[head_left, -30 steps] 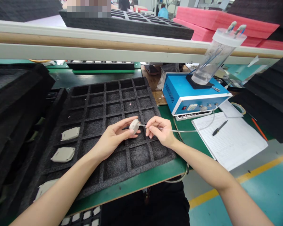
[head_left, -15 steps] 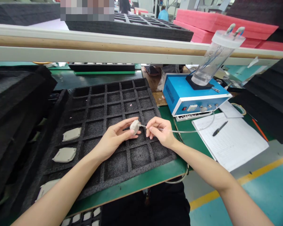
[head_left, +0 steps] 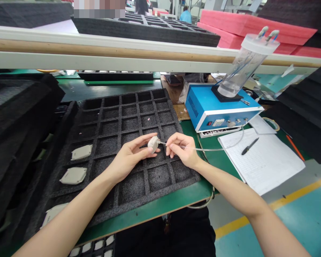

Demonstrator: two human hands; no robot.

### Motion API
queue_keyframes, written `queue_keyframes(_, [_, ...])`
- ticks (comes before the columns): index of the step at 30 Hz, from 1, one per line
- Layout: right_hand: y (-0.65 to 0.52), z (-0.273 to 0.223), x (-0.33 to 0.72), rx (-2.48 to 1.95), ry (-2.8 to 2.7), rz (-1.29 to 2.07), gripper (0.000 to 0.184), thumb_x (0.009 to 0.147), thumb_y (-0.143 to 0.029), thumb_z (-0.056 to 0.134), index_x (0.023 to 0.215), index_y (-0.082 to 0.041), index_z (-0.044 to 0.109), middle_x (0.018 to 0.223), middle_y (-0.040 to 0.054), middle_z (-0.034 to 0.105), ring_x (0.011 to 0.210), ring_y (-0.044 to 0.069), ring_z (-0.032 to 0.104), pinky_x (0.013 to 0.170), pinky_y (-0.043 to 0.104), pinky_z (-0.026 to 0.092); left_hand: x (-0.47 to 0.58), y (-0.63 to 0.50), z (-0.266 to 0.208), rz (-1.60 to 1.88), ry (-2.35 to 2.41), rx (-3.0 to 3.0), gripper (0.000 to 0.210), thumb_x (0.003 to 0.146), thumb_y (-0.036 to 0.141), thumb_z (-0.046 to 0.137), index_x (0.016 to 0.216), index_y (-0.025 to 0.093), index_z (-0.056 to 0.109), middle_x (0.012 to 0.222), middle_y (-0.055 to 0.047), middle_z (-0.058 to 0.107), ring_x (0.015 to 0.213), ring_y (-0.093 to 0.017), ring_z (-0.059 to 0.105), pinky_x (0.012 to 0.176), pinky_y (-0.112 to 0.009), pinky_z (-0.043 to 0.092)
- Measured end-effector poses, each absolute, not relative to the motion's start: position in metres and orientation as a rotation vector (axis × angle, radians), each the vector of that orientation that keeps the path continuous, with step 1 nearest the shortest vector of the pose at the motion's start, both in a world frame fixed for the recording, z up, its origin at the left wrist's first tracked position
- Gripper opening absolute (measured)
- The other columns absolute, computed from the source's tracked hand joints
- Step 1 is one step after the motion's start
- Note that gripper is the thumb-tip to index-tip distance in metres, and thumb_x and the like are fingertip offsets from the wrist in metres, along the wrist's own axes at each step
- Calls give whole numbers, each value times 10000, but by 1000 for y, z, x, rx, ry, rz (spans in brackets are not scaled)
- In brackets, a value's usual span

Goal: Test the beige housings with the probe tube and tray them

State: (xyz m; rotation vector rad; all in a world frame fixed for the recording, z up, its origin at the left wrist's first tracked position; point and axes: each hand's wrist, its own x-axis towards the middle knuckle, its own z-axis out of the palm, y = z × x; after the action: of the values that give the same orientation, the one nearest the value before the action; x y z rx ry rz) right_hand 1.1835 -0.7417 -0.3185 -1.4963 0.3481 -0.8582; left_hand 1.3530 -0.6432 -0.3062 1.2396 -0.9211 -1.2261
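Observation:
Pinched between the thumb and fingers of my left hand (head_left: 132, 154) is a small beige plastic housing (head_left: 153, 144), tilted on edge. My right hand (head_left: 182, 149) grips the end of a clear thin tube (head_left: 211, 149), whose metal tip (head_left: 162, 143) meets or nearly meets the housing's right side. Both hands are over a black foam tray (head_left: 133, 186) divided into square pockets. Similar beige housings (head_left: 73, 175) lie in the tray's left column, one partly behind my left forearm. From my right hand the tube curves to the front of a blue box-shaped machine (head_left: 214, 107).
A clear cylinder (head_left: 238, 71) stands tilted on the machine. Right of the tray lie paper sheets (head_left: 267, 164) with a black pen (head_left: 250, 146). Stacked black foam (head_left: 13, 142) rises at left, and a shelf rail (head_left: 109, 53) crosses behind. Pink foam blocks (head_left: 251, 28) sit on the shelf.

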Motion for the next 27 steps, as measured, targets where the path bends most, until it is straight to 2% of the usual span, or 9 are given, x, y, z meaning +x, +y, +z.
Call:
queue_keyframes(7, [-742, -318, 1183, -1499, 348, -854, 73, 753, -229, 601, 754, -159, 579, 560, -10, 624, 435, 78, 521, 444, 199, 426, 1352, -643, -303, -1218, -914, 1261, 512, 752, 322, 763, 1239, 227, 636, 1225, -79, 669, 961, -228, 695, 922, -412, 562])
queue_keyframes(27, [-742, -318, 1183, -1500, 350, -854, 71, 756, -226, 599, 756, -158, 580, 561, -12, 625, 432, 75, 521, 445, 200, 431, 1352, -642, -304, -1224, -924, 1249, 503, 759, 315, 761, 1237, 229, 631, 1231, -75, 663, 959, -215, 691, 900, -377, 569])
